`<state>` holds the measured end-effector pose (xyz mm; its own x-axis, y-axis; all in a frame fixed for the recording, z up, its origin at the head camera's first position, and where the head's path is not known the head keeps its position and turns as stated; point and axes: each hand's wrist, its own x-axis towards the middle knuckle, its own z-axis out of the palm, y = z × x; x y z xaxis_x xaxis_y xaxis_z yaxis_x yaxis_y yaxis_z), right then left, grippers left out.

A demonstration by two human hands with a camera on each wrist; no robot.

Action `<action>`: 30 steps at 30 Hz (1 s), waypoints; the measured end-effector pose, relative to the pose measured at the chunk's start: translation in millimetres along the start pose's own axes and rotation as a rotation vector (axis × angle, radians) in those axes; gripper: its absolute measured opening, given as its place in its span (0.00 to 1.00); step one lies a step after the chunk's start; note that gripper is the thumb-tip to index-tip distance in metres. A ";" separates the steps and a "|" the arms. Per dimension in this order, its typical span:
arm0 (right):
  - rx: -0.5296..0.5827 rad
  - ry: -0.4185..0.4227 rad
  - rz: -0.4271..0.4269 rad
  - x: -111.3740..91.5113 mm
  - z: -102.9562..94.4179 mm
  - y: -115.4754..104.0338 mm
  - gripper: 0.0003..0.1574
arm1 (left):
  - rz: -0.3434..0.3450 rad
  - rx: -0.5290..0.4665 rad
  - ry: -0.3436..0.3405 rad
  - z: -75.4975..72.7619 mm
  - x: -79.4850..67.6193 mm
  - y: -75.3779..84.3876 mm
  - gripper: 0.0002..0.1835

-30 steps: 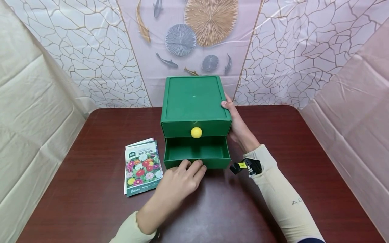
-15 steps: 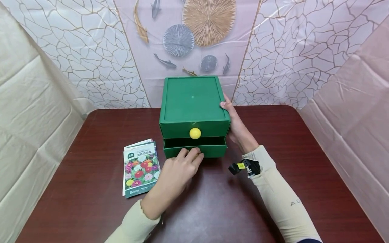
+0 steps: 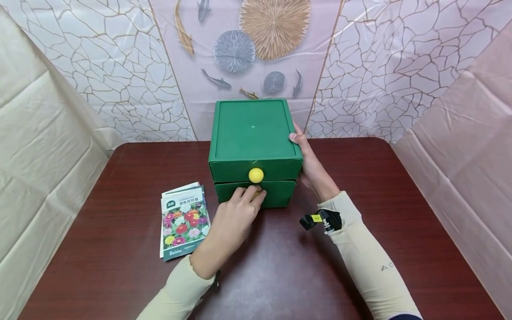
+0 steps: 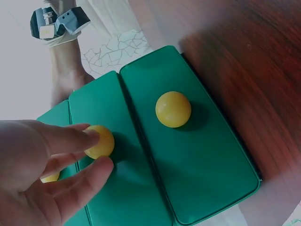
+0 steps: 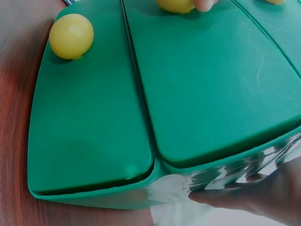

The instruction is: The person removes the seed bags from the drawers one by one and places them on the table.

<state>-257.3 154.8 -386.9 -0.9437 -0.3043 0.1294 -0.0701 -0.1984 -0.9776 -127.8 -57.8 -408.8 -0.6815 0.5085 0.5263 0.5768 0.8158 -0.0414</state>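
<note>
A green plastic drawer unit with round yellow knobs stands on the table. My left hand is at the front of the middle drawer; in the left wrist view its thumb and fingertips pinch that drawer's yellow knob. This drawer's front sits about level with its neighbours. The bottom drawer is closed, its knob free. The top drawer is closed too. My right hand rests against the unit's right side, thumb at the top edge, fingers along the side wall.
Flower seed packets lie in a small stack on the dark red wooden table, left of the unit. Patterned cloth hangs behind the table, with plain cream cloth at both sides. A black wrist camera sits on my right wrist.
The middle drawer has slid from well out to closed, pushed back by my left hand, which moved away from me with it. My right hand has stayed at the unit's side.
</note>
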 end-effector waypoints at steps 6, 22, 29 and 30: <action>0.000 0.013 0.031 -1.6 1.3 0.8 0.46 | -0.023 0.031 0.006 3.3 -1.2 1.3 0.18; 0.000 0.013 0.015 0.1 0.4 -2.3 0.46 | -0.052 -0.064 0.015 13.2 0.5 -4.2 0.21; -0.009 0.014 0.026 0.6 -0.8 -0.1 0.45 | -0.039 -0.046 0.043 13.1 -5.0 -7.2 0.21; -0.009 0.013 0.026 0.4 -0.9 0.2 0.45 | -0.040 -0.047 0.056 12.5 -6.2 -7.1 0.20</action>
<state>-258.0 155.4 -387.2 -0.9493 -0.2975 0.1016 -0.0481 -0.1818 -0.9822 -133.3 -63.2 -422.5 -0.6786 0.4589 0.5735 0.5714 0.8204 0.0197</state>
